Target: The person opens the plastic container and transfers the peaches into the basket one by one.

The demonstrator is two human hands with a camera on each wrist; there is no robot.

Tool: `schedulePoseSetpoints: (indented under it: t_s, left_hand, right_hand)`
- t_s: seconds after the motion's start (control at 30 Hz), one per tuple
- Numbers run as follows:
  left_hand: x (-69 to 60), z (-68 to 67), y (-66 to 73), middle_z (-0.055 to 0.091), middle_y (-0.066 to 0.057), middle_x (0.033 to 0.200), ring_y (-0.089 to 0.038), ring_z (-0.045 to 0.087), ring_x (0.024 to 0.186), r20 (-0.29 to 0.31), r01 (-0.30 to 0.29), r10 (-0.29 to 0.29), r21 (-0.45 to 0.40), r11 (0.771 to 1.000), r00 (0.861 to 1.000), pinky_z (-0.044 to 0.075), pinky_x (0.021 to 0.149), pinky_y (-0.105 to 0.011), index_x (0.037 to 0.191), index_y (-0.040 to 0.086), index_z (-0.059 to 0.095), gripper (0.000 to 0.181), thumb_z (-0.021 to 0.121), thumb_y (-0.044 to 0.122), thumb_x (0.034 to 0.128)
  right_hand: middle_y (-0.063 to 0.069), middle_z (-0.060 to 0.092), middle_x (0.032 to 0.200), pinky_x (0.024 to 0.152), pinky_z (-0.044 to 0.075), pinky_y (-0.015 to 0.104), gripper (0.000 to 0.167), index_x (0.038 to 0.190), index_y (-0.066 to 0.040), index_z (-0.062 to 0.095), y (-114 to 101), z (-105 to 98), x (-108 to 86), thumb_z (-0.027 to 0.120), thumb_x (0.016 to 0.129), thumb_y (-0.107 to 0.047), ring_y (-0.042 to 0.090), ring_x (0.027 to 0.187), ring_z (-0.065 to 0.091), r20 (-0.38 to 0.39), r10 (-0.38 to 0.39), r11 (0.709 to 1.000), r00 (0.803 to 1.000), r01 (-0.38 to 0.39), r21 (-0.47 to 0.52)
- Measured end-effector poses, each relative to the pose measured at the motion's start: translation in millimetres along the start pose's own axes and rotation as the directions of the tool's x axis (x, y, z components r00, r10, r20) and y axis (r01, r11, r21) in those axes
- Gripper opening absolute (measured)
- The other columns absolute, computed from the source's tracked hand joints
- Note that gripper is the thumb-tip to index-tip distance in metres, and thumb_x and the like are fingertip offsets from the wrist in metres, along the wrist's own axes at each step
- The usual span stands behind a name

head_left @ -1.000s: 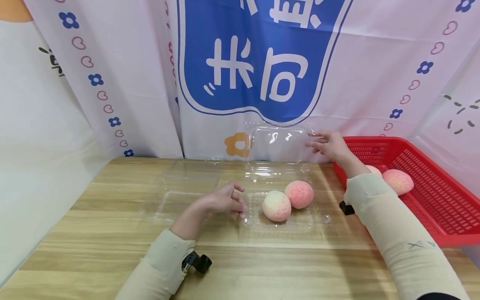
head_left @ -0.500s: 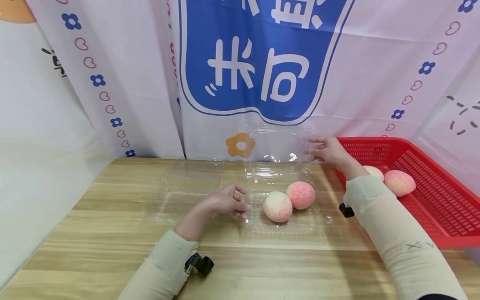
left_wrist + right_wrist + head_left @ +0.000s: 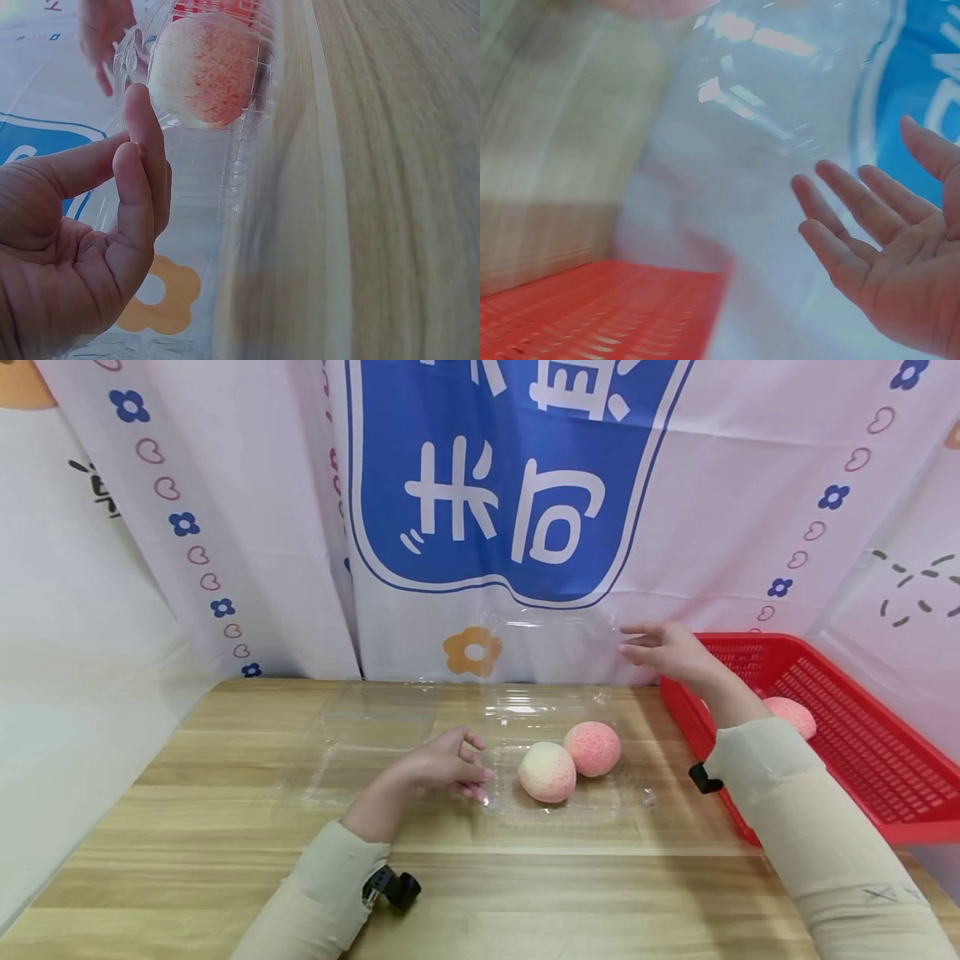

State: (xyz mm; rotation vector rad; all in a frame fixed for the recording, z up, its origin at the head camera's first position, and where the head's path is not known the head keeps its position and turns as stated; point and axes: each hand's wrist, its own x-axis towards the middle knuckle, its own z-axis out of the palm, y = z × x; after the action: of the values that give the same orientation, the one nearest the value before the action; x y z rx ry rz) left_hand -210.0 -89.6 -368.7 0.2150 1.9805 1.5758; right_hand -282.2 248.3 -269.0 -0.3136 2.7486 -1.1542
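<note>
A clear plastic clamshell box (image 3: 555, 818) stands on the table with its lid (image 3: 551, 647) raised against the backdrop. Inside its base sit a cream-and-pink peach (image 3: 547, 772) and a pinker peach (image 3: 592, 749), side by side. My left hand (image 3: 446, 764) pinches the box's near left corner between thumb and fingers; the left wrist view shows the thumb (image 3: 82, 169) partly behind the fingers. Just right of the lid, my right hand (image 3: 671, 652) hovers with fingers spread and nothing in it, as the right wrist view (image 3: 900, 255) also shows.
A red perforated basket (image 3: 862, 710) stands at the right, with another pink peach (image 3: 791, 717) in it and a further one mostly hidden by the right arm. Left of the box lies a second clear container (image 3: 352, 768), partly behind my left hand. A printed cloth (image 3: 712, 527) hangs along the table's back edge.
My right hand has drawn away from the lid, a little to the right towards the basket. The lid stays raised, and the left hand keeps its place at the box corner.
</note>
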Motion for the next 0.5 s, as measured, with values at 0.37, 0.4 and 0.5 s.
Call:
schedulePoseSetpoints:
  t_s: [0.37,0.4,0.5]
  left_hand:
    - [2.5,-4.0,-2.5,0.063,-0.009,0.081,-0.012,0.065,0.058,0.005,0.004,-0.004,0.008,1.000,1.000,0.057,0.055,-0.019,0.131,-0.009,0.030,0.046,0.058,-0.007,0.0941]
    - [2.5,-3.9,-2.1,0.063,-0.009,0.081,-0.012,0.065,0.058,0.005,0.009,-0.009,0.005,1.000,1.000,0.057,0.055,-0.019,0.131,-0.008,0.030,0.046,0.058,-0.007,0.0941]
    - [2.7,-3.6,-1.5,0.063,-0.009,0.081,-0.011,0.065,0.058,0.016,0.003,-0.003,0.018,1.000,1.000,0.057,0.056,-0.020,0.130,-0.009,0.030,0.045,0.058,-0.007,0.0942]
  right_hand:
    - [0.022,0.051,0.147,0.109,0.045,0.055,0.060,0.150,-0.006,0.040,-32,31,-39.8,0.062,0.099,-0.027,0.039,0.133,0.052,0.092,-0.121,0.993,0.988,0.120,0.023]
    - [0.022,0.051,0.147,0.109,0.045,0.055,0.060,0.151,-0.005,0.040,-32,36,-42.5,0.062,0.099,-0.026,0.039,0.133,0.052,0.106,-0.132,0.991,0.986,0.130,0.034]
    - [0.021,0.050,0.147,0.109,0.045,0.056,0.060,0.151,-0.006,0.039,-31,49,-49.7,0.061,0.099,-0.026,0.040,0.133,0.052,0.149,-0.150,0.988,0.977,0.142,0.061]
